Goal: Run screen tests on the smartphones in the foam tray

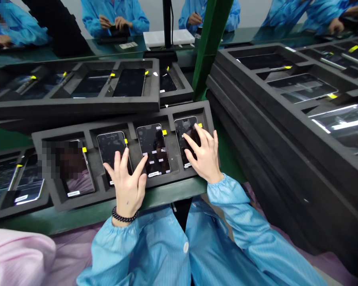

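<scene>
A black foam tray [113,122] lies in front of me with several phone-like screens in its compartments, each with a yellow tab. My left hand [127,182] has its fingers spread over the second screen from the left [109,149]. Its index finger reaches the edge of the third screen [153,143], which bears small pale labels. At the right end, my right hand [204,151] rests with spread fingers on the fourth screen [181,129], fingertips on or just above the glass. Neither hand grips anything. Part of the leftmost screen [83,178] is blurred out.
Another foam tray of screens [107,105] sits behind, and one more [20,204] is at the left. Stacked foam trays [256,131] rise on the right. A green post [211,43] stands beyond. Across the bench, people in blue coats [116,18] work by a white box [181,37].
</scene>
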Demonstrator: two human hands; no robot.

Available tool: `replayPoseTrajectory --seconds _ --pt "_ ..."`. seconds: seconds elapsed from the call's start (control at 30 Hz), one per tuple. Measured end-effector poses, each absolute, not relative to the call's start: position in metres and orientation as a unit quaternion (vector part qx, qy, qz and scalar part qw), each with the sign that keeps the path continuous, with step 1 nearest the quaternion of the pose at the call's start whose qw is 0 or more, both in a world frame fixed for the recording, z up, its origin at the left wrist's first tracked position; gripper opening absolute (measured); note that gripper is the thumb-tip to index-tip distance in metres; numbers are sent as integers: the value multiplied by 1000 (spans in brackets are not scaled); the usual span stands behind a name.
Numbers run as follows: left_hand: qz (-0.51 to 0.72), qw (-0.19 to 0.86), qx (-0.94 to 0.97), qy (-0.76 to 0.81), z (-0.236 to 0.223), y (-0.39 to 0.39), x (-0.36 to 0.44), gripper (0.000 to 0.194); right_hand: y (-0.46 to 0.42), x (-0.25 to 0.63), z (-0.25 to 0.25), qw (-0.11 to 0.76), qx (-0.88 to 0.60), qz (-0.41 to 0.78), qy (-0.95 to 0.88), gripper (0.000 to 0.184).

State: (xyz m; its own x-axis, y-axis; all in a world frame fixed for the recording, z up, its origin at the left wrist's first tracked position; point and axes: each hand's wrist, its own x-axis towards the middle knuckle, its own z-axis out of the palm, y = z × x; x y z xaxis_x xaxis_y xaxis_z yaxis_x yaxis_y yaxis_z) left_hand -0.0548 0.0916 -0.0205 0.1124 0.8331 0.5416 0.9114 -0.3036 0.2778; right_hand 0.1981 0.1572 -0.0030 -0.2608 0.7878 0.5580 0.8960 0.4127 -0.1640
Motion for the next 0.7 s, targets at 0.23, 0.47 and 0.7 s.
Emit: replayPoseTrajectory --seconds 0.23,0.47,0.7 --pt "-279 60 -751 -595 -22 99 -51 49 143 210 -10 380 -523 -110 -755 33" --pt "-279 63 -776 -562 -19 104 -44 50 119 234 -25 405 -538 -114 -731 29" --pt "-293 46 -789 -538 -19 110 -37 52 117 236 -24 352 -543 -98 -756 32"
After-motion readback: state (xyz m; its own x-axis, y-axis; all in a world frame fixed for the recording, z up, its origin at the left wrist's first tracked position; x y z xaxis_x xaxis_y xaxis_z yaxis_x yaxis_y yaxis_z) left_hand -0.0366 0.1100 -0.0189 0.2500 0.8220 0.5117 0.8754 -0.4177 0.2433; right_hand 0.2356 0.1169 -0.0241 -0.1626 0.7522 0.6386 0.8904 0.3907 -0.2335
